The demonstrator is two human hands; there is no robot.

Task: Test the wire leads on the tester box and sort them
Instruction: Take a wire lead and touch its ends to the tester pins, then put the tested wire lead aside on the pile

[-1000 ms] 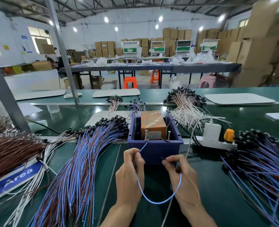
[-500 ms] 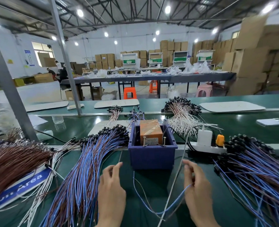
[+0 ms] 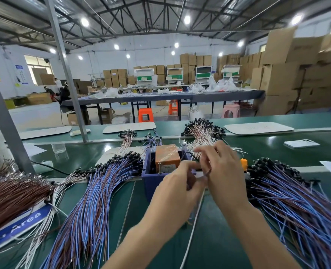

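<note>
At the orange tester box [image 3: 167, 155], left hand [image 3: 180, 183] and right hand [image 3: 223, 171] meet.
Both hands' fingers curl (blur hides whether they pinch a lead); the box sits in a blue tray [image 3: 150, 184] between bundles of blue-brown wire leads [image 3: 94, 200].

wire bundles [image 3: 91, 200] either side, bare belt [image 3: 122, 193] between

Two hands in frame: left hand [image 3: 177, 183], right hand [image 3: 221, 171]. One tester box [image 3: 167, 157]. One phone [image 3: 301, 143]. Two orange stools [image 3: 145, 114] — one pink stool [image 3: 231, 110].
</note>
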